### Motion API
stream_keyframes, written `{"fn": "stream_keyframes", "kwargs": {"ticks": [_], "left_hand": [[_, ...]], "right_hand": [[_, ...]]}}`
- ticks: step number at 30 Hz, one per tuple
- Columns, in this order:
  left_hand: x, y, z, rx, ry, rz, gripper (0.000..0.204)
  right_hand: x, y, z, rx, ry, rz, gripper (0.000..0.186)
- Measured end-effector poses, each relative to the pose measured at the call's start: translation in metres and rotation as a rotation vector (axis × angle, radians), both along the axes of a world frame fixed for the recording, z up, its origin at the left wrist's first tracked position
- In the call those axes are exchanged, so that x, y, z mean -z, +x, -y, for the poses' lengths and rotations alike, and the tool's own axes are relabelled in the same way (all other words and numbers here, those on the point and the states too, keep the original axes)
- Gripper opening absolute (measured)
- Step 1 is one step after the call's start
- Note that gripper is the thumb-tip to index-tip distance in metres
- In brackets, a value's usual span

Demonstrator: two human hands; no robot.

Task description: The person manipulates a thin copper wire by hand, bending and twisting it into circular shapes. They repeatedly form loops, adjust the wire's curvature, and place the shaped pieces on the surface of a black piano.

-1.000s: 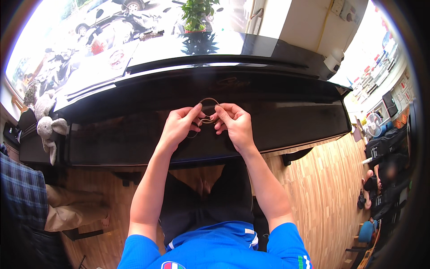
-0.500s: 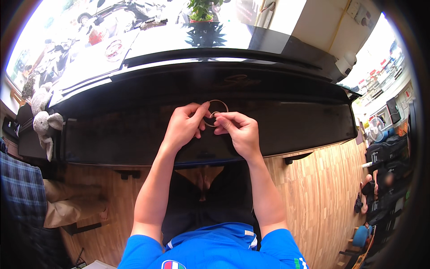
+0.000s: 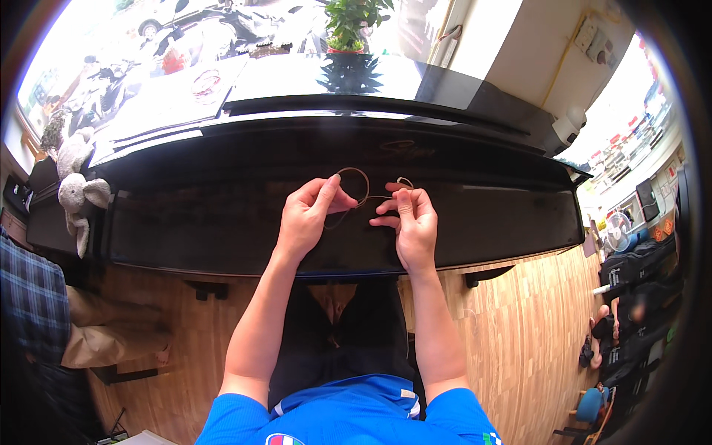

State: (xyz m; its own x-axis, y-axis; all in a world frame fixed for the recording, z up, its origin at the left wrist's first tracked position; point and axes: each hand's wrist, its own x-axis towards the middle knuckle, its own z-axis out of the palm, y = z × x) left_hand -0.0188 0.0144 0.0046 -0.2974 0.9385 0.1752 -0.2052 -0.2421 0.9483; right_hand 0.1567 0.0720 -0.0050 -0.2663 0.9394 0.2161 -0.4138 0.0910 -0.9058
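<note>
Currently, left hand: narrow, thumb and fingertips pinching one side of the large loop, the rest of which curves out past the fingertips.
Right hand: holding the cord lightly near the thumb tip, where a small loop pokes out; its lower fingers are spread and bent toward the left hand.
Thin tan cord: held up between the two hands, over the middle of the piano, back from its front edge; how high above the surface, I cannot tell.
Strand between the hands: looks nearly straight, with little slack.
Loose length below the left hand: a faint curve against the black; its end cannot be made out.
Piano top: a potted plant stands toward the back edge; a grey plush toy is by the left end.
Good handling: I would pin the large loop's crossing firmly with the left thumb, since the cord looks springy, and let the right hand guide its part with small, gentle pulls, the loose length free of the fingers.
</note>
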Motion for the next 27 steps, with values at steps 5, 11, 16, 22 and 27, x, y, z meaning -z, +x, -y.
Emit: {"fn": "stream_keyframes", "kwargs": {"ticks": [5, 11, 16, 22, 27], "left_hand": [[0.000, -0.001, 0.001, -0.047, 0.028, -0.028, 0.033], [-0.003, -0.009, 0.005, 0.000, -0.043, 0.136, 0.034], [-0.009, -0.009, 0.008, 0.050, -0.043, 0.230, 0.035], [-0.014, -0.003, 0.008, 0.053, -0.043, 0.268, 0.035], [-0.010, -0.005, 0.008, 0.076, -0.021, 0.168, 0.035]], "right_hand": [[0.000, 0.008, -0.005, -0.013, -0.105, -0.225, 0.025], [0.002, 0.015, -0.009, 0.106, -0.165, -0.386, 0.025], [0.004, 0.015, -0.006, 0.025, -0.075, -0.391, 0.029], [-0.010, 0.002, 0.007, -0.003, 0.033, 0.019, 0.045], [-0.007, 0.007, 0.004, -0.018, -0.030, -0.079, 0.035]]}}
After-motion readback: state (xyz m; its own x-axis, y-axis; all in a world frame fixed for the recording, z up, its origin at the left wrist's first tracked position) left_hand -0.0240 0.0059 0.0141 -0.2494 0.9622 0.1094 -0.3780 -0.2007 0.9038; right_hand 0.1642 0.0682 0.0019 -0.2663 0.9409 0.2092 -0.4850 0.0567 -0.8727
